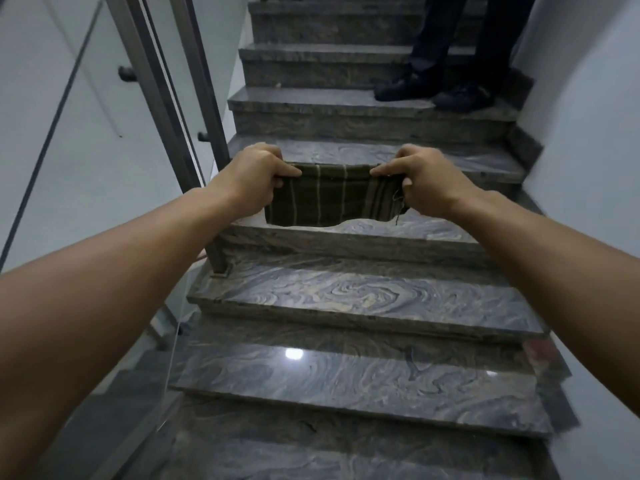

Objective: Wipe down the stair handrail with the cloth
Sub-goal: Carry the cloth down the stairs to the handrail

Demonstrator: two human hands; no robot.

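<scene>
Marble stairs (363, 306) rise ahead. Cloth (329, 197) stretched flat btwn both grips — left hand (256, 178) and right hand (433, 183) pinch its top corners. Handrail (145, 74) lies up-left of left hand, long axis sloping w/ the stairs — left hand nearer.

Left hand (254, 178) and right hand (427, 187) stretch the cloth (329, 195) above the stairs (363, 299).
</scene>
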